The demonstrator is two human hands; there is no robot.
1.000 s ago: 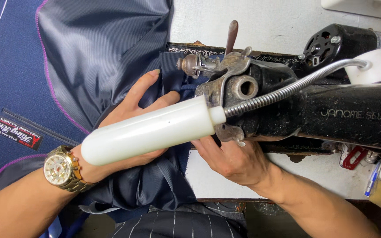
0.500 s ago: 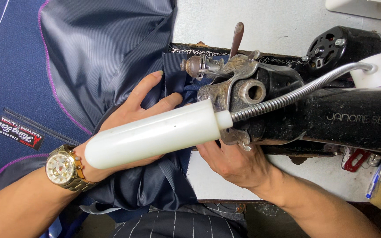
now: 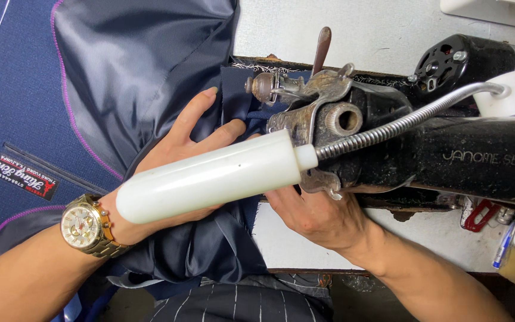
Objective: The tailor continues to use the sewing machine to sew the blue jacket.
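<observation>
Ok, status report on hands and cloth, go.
Left hand flat on navy fabric. Right hand beneath sewing machine head, fingers hidden. White lamp tube blocks view.

The jacket is navy with a grey-blue lining edged in purple piping — its label is black with red and white. The sewing machine is black, its lamp milky white. The wristwatch is gold — the table off-white. Dark pinstriped cloth lies at the near edge.
</observation>
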